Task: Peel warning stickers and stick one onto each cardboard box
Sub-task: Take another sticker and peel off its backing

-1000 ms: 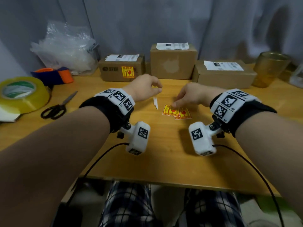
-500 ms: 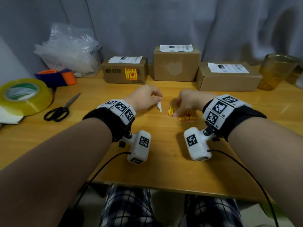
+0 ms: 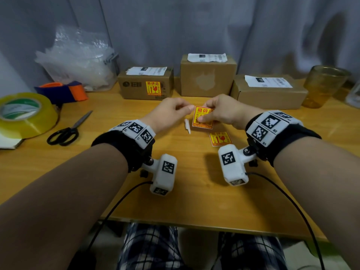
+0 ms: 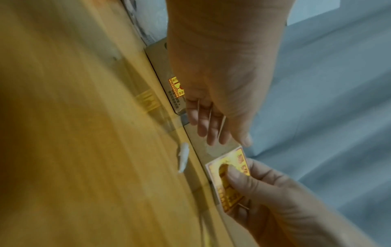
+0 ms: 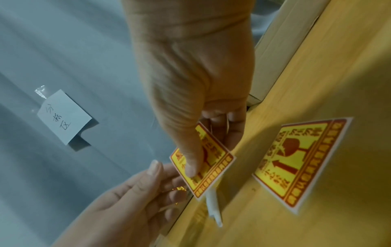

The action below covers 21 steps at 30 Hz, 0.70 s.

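My right hand (image 3: 205, 114) holds a yellow and red warning sticker (image 3: 199, 111) upright above the table, thumb on its printed face and fingers behind. My left hand (image 3: 186, 108) is loosely curled and holds nothing, its thumb tip just off the sticker's upper left corner. The left wrist view shows that gap between the left hand (image 4: 229, 138) and the sticker (image 4: 234, 160). A second sticker (image 3: 221, 138) lies flat on the table. At the back stand three boxes: the left box (image 3: 136, 90) bears a sticker (image 3: 153, 88), the middle box (image 3: 208, 80) and right box (image 3: 268, 94) show none.
A white backing scrap (image 3: 187, 126) lies on the wooden table (image 3: 194, 191) under my left hand. On the left are scissors (image 3: 66, 131), a yellow tape roll (image 3: 25, 114), an orange and blue item (image 3: 64, 92) and a plastic bag (image 3: 78, 61). An amber glass (image 3: 325, 84) stands far right.
My right hand has lifted one sticker off the pair on the table and turned it upright. My left hand has moved in to its upper corner.
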Available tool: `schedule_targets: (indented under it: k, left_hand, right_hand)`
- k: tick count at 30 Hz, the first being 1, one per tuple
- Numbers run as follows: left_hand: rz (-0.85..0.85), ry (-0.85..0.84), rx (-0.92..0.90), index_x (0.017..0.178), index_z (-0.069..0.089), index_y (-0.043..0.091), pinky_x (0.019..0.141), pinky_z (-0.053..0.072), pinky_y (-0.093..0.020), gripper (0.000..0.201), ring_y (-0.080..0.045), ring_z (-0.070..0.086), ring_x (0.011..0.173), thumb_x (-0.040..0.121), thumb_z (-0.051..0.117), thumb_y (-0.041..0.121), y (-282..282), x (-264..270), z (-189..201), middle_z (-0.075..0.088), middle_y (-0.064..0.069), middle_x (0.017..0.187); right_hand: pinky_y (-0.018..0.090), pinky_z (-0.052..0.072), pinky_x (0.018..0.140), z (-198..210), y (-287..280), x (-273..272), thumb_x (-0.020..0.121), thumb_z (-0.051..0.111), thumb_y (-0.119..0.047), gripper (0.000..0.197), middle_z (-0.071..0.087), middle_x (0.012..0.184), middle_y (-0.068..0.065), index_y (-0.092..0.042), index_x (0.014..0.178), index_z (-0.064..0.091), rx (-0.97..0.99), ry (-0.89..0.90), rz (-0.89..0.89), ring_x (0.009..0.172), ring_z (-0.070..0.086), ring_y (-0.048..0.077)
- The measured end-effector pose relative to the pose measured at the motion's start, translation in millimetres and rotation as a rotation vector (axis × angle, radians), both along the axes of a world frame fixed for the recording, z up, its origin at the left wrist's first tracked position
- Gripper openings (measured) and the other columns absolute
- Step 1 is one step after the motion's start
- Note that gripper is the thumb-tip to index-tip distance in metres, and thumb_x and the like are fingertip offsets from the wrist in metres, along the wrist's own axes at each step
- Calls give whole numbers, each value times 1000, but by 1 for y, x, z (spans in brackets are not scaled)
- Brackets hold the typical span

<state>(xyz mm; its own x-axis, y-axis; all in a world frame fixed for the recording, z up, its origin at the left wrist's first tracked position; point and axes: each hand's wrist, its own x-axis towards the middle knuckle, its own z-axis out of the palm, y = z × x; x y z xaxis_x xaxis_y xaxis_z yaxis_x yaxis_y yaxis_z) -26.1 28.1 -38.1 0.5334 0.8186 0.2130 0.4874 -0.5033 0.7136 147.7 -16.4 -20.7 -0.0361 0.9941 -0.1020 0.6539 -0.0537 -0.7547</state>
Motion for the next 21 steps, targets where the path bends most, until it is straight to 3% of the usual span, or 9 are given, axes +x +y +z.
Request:
schedule_targets:
  k: [3, 7, 12, 16, 21]
  left_hand:
    - [-6, -71, -16, 101, 66, 4, 63, 43, -6, 21, -5, 53, 73, 88, 62, 20, 1, 1, 3, 59, 5, 78]
    - [-4, -102, -56, 96, 65, 2, 63, 45, -12, 16, -6, 52, 68, 86, 65, 13, -1, 0, 6, 57, 3, 74]
    - [17, -253, -214, 85, 62, 8, 58, 50, -13, 4, 1, 60, 55, 88, 60, 8, -3, -4, 4, 62, -3, 72]
    - [1, -287, -282, 81, 61, 10, 61, 53, -17, 12, -3, 64, 59, 90, 55, 5, -5, -5, 5, 65, -6, 76]
    - [-1, -318, -328, 81, 62, 9, 61, 54, -18, 12, -6, 67, 60, 90, 55, 5, -4, -5, 4, 68, -6, 75]
  right_hand:
    - [20, 51, 63, 0, 2, -4, 81, 72, -16, 9, 65, 72, 1, -17, 75, 66, -9, 62, 34, 65, 61, 11]
    - [30, 50, 74, -3, 3, -8, 82, 71, -21, 6, 67, 78, 4, -16, 78, 69, -42, 118, 63, 74, 61, 16]
    - [31, 52, 80, -11, 2, -11, 86, 66, -18, 3, 68, 82, 3, -18, 83, 66, 89, 305, 5, 78, 63, 15]
    - [19, 53, 69, -11, -1, -11, 87, 64, -14, 5, 67, 80, 1, -18, 84, 64, 98, 329, 9, 72, 64, 9]
    - [14, 49, 61, -7, -2, -9, 88, 63, -12, 8, 65, 78, -1, -18, 83, 63, 98, 309, 28, 69, 62, 6]
